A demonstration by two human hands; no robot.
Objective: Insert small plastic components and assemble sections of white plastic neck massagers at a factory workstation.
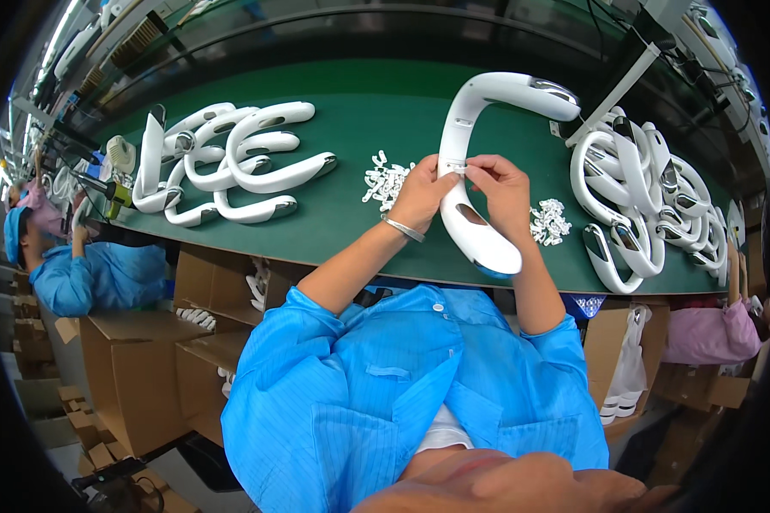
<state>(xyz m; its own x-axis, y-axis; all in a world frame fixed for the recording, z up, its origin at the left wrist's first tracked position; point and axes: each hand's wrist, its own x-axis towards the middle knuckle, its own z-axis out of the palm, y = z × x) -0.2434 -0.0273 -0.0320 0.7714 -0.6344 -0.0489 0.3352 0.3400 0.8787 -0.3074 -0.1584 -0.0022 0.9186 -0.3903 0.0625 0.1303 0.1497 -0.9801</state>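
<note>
A large white C-shaped neckband (455,128) with dark glossy inlays near its ends is held upright over the table's near side. My left hand (421,198) grips it at the middle, thumb in front and fingers wrapped round it. Closed in a pinch, my right hand (503,195) meets the same middle part from the other side. A small white piece shows at the fingertips there; whether it is loose or part of the neckband I cannot tell. Small white plastic clips (387,181) lie left of my left hand, and another pile of clips (549,222) lies beside my right forearm.
Several white neckbands (257,175) lie on the green table (351,103) at left. A stacked heap of neckbands (637,192) stands at right near a white metal post (612,94). Cardboard boxes (133,368) stand below the table. Co-workers sit at left (103,274) and right (712,333).
</note>
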